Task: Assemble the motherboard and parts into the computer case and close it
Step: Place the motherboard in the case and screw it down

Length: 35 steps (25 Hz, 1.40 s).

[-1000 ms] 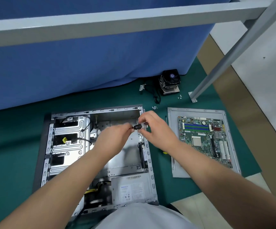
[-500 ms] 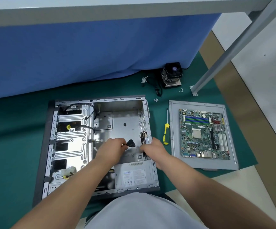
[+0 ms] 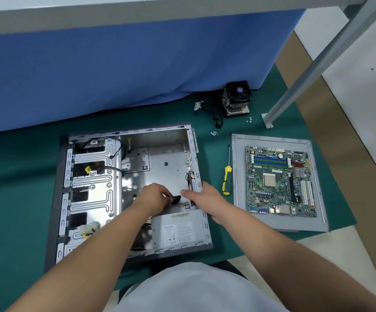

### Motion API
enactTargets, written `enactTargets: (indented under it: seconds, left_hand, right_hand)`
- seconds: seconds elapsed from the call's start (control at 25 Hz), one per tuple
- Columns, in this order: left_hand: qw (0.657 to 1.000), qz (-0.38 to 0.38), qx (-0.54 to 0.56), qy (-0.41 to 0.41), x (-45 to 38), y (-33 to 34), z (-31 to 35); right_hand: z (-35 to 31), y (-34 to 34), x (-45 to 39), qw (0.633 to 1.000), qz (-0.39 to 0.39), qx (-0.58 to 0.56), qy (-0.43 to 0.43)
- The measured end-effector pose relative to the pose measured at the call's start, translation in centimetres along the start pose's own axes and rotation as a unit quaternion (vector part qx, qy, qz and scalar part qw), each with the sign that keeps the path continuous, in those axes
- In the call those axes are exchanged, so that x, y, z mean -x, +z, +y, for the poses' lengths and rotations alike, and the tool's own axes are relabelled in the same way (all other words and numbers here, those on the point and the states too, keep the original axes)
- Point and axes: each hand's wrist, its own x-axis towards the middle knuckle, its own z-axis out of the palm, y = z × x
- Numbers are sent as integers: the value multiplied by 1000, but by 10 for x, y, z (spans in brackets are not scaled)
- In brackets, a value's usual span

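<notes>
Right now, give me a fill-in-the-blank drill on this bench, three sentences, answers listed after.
1. The motherboard lies on the grey side panel, not yet inside the ____.
2. The screwdriver between the computer case and the panel has a ____ and black handle.
3. The left hand pinches a small ____ connector over the case floor, the right hand close beside it.

Missing words: case; yellow; black

Two bare forearms, no sleeves, no gloves, no watch or rings, left hand (image 3: 153,198), right hand (image 3: 207,197), pale grey-white garment (image 3: 196,289) over the torch at bottom edge
</notes>
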Motion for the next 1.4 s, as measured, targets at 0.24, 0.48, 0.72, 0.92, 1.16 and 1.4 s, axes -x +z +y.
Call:
enactTargets:
  seconds: [0.24,0.48,0.72,0.92,1.16,1.4]
  left_hand:
    - [996,-66,16,-53,-13,4,5]
    - [988,-133,16,-80,-30,16,18]
    - [983,-184,4,0,-46,30,28]
    - [978,-194,79,16,-47,33,27]
    - [968,-194,119,103,-44,36,19]
    - [975,-107,65,183,-51,41,-1]
  right_hand:
    - [16,-21,-15,976,-81,-165,119]
    - [10,-13,-21,976,-36,-167,139]
    - [10,-6,-24,980,20,-129,147]
    - [15,-8,-27,980,21,-131,149]
    - [20,-12,-35,980,12,-125,154]
    - [31,-14,-42,971,11,-165,171]
